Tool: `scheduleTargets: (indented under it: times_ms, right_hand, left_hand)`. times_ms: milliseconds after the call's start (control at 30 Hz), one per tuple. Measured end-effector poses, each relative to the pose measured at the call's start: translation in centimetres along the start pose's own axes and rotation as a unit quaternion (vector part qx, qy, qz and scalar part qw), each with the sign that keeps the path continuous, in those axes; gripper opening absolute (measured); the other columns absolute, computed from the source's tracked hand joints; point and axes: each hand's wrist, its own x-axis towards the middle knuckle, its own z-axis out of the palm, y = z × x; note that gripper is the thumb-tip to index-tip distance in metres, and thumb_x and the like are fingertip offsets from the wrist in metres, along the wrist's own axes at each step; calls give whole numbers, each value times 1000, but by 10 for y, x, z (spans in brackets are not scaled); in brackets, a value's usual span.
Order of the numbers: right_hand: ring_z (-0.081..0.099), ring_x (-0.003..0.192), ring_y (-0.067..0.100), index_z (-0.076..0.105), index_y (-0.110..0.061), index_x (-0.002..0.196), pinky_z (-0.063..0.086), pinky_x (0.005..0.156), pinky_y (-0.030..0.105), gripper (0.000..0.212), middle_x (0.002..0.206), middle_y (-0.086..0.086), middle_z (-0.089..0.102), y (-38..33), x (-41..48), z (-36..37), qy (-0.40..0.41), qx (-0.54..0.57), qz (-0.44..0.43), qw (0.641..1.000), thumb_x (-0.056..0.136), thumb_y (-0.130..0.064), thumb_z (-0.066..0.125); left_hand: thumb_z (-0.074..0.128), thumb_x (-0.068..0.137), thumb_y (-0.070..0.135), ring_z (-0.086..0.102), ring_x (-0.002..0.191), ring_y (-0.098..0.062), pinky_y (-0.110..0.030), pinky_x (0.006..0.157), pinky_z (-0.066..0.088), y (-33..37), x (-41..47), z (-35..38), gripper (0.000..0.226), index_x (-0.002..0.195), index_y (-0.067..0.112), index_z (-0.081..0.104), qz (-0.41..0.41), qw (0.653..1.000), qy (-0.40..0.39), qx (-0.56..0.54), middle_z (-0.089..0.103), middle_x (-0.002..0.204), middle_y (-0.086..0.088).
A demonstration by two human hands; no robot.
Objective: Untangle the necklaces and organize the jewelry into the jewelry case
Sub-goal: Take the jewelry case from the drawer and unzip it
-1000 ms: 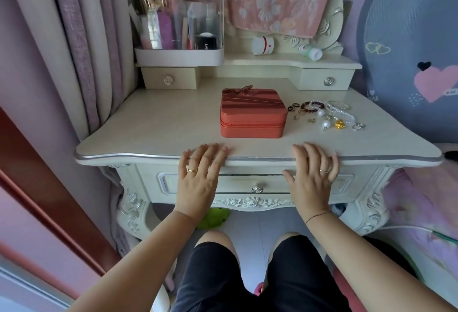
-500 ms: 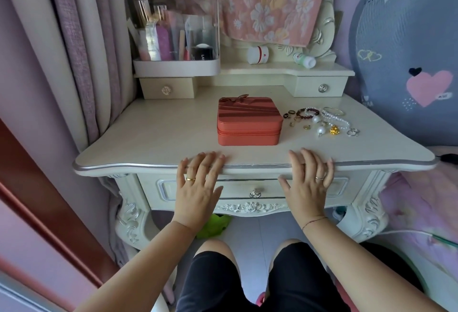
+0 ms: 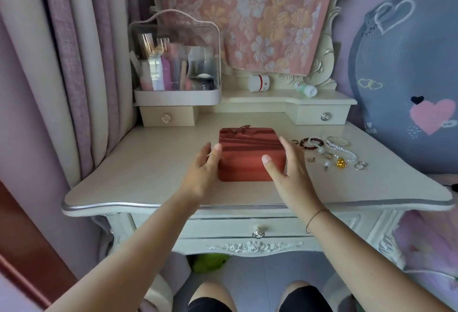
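Observation:
A closed red jewelry case with a small bow on its lid sits in the middle of the cream dressing table. My left hand is at the case's left side with fingers straight, close to it. My right hand is spread at the case's right front corner, thumb in front of the case. Neither hand grips anything. To the right of the case lies a pile of jewelry: a dark red bead bracelet, pearl strands, a thin bangle, a gold charm and rings.
A clear-lidded cosmetics organizer stands at the back left on a small drawer unit. A white jar and a tipped bottle sit on the rear shelf. A curtain hangs left, a grey cushion leans right.
Both hands left the table's front edge and reached forward to either side of the red case. The camera view tilted up and closer to the table.

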Motion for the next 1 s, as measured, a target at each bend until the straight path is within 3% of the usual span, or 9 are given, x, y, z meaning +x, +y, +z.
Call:
scheduleTargets:
  times_ms: [100, 167, 267, 400, 600, 667, 800, 867, 1000]
  right_hand:
    - [30, 136, 6, 41, -24, 143, 20, 105, 18, 51, 148, -7, 37, 1, 23, 6, -14, 60, 55, 997, 95, -39, 52]
    - [35, 133, 5, 47, -25, 138, 23, 102, 18, 44, 144, -9, 43, 6, 30, 8, -16, 74, 69, 995, 96, -38, 51]
    - [37, 132, 2, 53, -32, 131, 25, 100, 18, 36, 138, -16, 48, 16, 36, 8, -36, 101, 74, 992, 95, -33, 53]
    - [39, 131, 1, 57, -40, 125, 27, 106, 20, 32, 130, -24, 53, 24, 49, 5, -80, 134, 80, 984, 95, -28, 55]
    - [47, 130, 11, 63, -36, 123, 31, 113, 44, 40, 135, -10, 58, 30, 58, 2, -155, 283, 114, 940, 84, -28, 68]
    - [54, 124, 9, 64, -29, 124, 38, 108, 39, 47, 130, -7, 61, 29, 58, 2, -149, 318, 122, 928, 78, -28, 72]
    - [62, 112, 6, 62, -25, 125, 53, 92, 29, 37, 123, -7, 66, 25, 56, 3, -137, 322, 131, 928, 92, -10, 51]
    - [62, 114, 9, 62, -27, 125, 50, 95, 31, 39, 124, -7, 66, 25, 55, 3, -140, 317, 133, 929, 88, -17, 53]
    - [58, 120, 12, 63, -32, 124, 44, 101, 36, 54, 127, -7, 64, 25, 54, 4, -136, 311, 119, 933, 71, -39, 67]
  left_hand:
    - [41, 82, 79, 47, 126, 0, -30, 114, 28, -5, 33, -1, 72, 136, 32, 50, -11, 999, -33, -22, 55, 135, 17]
    - [39, 95, 61, 53, 119, 0, -27, 108, 32, -9, 50, -3, 49, 129, 28, 54, -19, 998, -33, -55, 59, 128, 17]
    - [36, 101, 48, 44, 133, -13, -30, 114, 30, -10, 77, -13, 56, 146, 15, 40, -38, 996, -32, -73, 46, 145, 2]
    - [32, 104, 43, 49, 129, -14, -30, 112, 31, -11, 106, -32, 46, 135, 16, 53, -24, 996, -29, -83, 55, 138, 0]
    - [35, 104, 18, 64, 104, -23, -33, 97, 47, -17, 111, -45, 34, 116, 7, 64, -37, 990, -63, -122, 70, 114, -13]
    - [39, 102, 8, 64, 100, -25, -33, 95, 49, -17, 108, -48, 31, 115, 3, 67, -27, 990, -94, -100, 69, 112, -18]
    - [46, 95, -7, 63, 87, -12, -20, 82, 51, -22, 109, -54, 29, 109, 7, 68, -9, 993, -115, -32, 70, 100, -10]
    - [52, 91, -11, 64, 79, -2, -12, 73, 48, -23, 109, -57, 31, 104, 11, 69, 9, 993, -118, 10, 71, 94, -1]
    - [61, 88, -8, 58, 76, -8, -13, 72, 47, -25, 111, -59, 26, 96, 15, 71, 25, 995, -88, 47, 67, 87, -4]
